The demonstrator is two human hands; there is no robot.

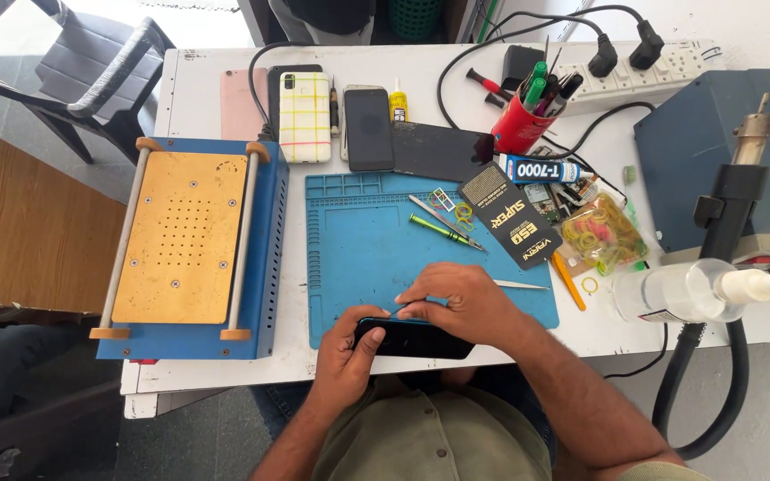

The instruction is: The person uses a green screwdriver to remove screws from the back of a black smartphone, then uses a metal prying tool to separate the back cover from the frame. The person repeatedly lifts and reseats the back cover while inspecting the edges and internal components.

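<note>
A dark smartphone (421, 343) lies across the near edge of the blue work mat (358, 249). My left hand (349, 352) grips its left end, thumb on the glass. Over the phone's top edge my right hand (461, 303) presses down with the fingertips along the rim. Whether a small tool sits under those fingers is hidden. Just beyond my right hand lie metal tweezers (520, 285), a green-handled screwdriver (443, 231) and a thin metal pry tool (434, 214).
A blue heating machine with a tan plate (184, 236) stands left. Several phones (305, 116) lie at the back, beside a red tool cup (520, 129), a power strip (643, 76), a glue tube (541, 169), a bag of rubber bands (603, 233) and a clear spray bottle (688, 289).
</note>
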